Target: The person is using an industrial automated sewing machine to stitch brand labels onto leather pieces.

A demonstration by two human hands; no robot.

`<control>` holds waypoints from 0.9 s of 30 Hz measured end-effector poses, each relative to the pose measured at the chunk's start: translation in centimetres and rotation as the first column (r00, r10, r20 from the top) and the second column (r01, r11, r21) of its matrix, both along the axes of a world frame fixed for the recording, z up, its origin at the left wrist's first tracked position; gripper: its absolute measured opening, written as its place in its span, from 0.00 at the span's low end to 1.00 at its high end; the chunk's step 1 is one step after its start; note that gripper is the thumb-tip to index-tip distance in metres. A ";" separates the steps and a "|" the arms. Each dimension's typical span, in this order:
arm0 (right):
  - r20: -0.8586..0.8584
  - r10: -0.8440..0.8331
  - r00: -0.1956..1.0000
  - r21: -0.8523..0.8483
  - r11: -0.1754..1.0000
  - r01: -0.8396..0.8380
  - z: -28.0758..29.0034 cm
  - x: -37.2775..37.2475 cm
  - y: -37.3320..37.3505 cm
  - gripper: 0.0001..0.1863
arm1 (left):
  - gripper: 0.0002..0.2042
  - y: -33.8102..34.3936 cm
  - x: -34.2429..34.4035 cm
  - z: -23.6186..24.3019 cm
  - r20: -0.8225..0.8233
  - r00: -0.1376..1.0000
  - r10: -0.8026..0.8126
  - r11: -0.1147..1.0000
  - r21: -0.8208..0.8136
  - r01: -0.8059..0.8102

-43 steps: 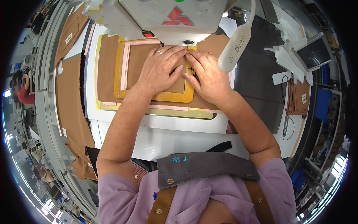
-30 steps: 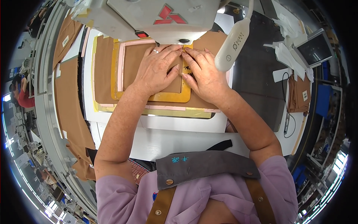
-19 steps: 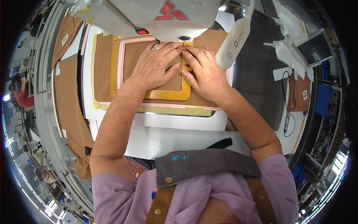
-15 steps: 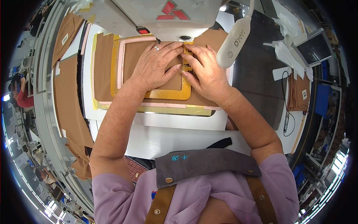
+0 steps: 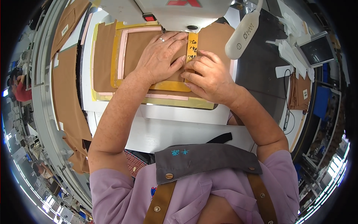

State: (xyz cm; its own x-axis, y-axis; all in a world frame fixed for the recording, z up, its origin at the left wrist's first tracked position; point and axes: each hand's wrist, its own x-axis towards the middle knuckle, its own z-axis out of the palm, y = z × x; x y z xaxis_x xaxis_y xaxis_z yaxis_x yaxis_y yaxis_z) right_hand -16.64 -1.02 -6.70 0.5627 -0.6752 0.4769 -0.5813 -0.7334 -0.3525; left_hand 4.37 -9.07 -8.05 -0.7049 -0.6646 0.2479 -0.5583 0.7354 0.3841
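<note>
The left hand [image 5: 158,56] lay flat, fingers spread, pressing down on the brown fabric piece [image 5: 140,46] framed by the yellow sewing template [image 5: 169,86]. Just beside it, the right hand [image 5: 209,76] pinched the template's yellow bar with curled fingers. Directly beyond both hands stood the white sewing machine head [image 5: 175,11], and a white lamp [image 5: 242,31] hung past the right hand.

Brown fabric piece [image 5: 145,48] in a yellow template frame [image 5: 175,86]

It lies flat at the tabletop's far edge, pink strips lining the frame's window, a yellow handwritten strip upright on its right side.
</note>
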 end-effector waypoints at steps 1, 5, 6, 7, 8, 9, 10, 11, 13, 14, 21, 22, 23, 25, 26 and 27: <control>-0.027 -0.013 1.000 0.004 1.000 0.013 0.0 0.0 -0.1 0.08 | 0.22 0.0 0.0 0.0 0.001 1.000 0.002 1.000 -0.013 -0.002; -0.039 0.018 0.999 0.018 1.000 -0.018 0.4 0.0 -0.2 0.08 | 0.22 0.1 0.1 -0.3 -0.010 1.000 0.004 1.000 -0.013 -0.004; -0.049 0.035 0.998 0.012 0.999 -0.035 0.6 0.0 -0.3 0.08 | 0.23 0.1 0.2 -0.3 -0.002 1.000 0.003 1.000 -0.022 -0.003; -0.061 0.051 0.997 0.005 0.999 -0.051 0.6 -0.1 -0.3 0.09 | 0.23 0.1 0.1 -0.3 0.005 1.000 0.000 0.999 -0.032 0.000; -0.061 0.052 0.997 0.006 0.999 -0.051 0.5 -0.2 -0.3 0.09 | 0.23 0.2 0.0 -0.3 0.005 1.000 0.001 1.000 -0.031 -0.001; -0.073 0.073 0.995 0.010 0.997 -0.073 0.3 -0.4 -0.3 0.09 | 0.23 0.2 -0.1 -0.3 0.009 1.000 0.007 0.999 -0.034 -0.006; -0.082 0.095 0.992 0.015 0.995 -0.094 0.1 -0.4 -0.2 0.09 | 0.23 0.2 -0.1 -0.3 0.015 1.000 0.013 0.999 -0.036 -0.012; -0.081 0.095 0.992 0.016 0.995 -0.094 0.0 -0.4 -0.2 0.09 | 0.23 0.3 0.0 -0.3 0.016 1.000 0.012 0.999 -0.035 -0.012; -0.085 0.119 0.989 -0.016 0.993 -0.121 -0.2 -0.2 -0.3 0.09 | 0.23 0.3 0.1 -0.3 0.024 1.000 0.020 0.999 -0.042 -0.019; -0.084 0.118 0.989 -0.017 0.993 -0.119 -0.2 -0.2 -0.3 0.09 | 0.23 0.2 0.2 -0.3 0.025 1.000 0.018 0.999 -0.042 -0.017; -0.086 0.119 0.989 -0.016 0.993 -0.121 -0.2 -0.2 -0.3 0.10 | 0.25 0.1 1.2 0.7 0.010 0.997 -0.071 0.997 0.014 0.071; -0.072 0.126 0.989 -0.023 0.991 -0.128 -0.4 -0.1 -0.3 0.10 | 0.24 0.2 1.2 0.6 0.049 0.994 -0.097 0.995 0.021 0.096; -0.072 0.122 0.990 -0.026 0.992 -0.124 -0.6 -0.2 -0.3 0.10 | 0.24 0.4 1.1 0.6 0.050 0.994 -0.100 0.995 0.019 0.099; -0.020 0.137 0.990 -0.013 0.990 -0.137 -1.0 -0.4 -0.3 0.10 | 0.20 0.6 0.8 0.4 0.003 0.997 -0.071 0.997 0.029 0.071; -0.020 0.133 0.991 -0.016 0.991 -0.134 -1.0 -0.4 -0.3 0.10 | 0.20 0.5 0.8 0.3 0.005 0.997 -0.075 0.997 0.026 0.075; -0.010 0.132 0.991 -0.012 0.991 -0.132 -1.0 -0.4 -0.3 0.11 | 0.20 0.5 0.8 0.2 -0.004 0.997 -0.082 0.996 0.024 0.082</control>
State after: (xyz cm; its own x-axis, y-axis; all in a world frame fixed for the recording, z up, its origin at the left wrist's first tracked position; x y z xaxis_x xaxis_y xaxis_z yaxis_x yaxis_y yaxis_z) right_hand -17.01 -1.29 -7.69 0.6512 -0.5883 0.4793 -0.4823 -0.8085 -0.3372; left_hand 5.19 -8.61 -7.87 -0.7566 -0.6103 0.2347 -0.4953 0.7692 0.4038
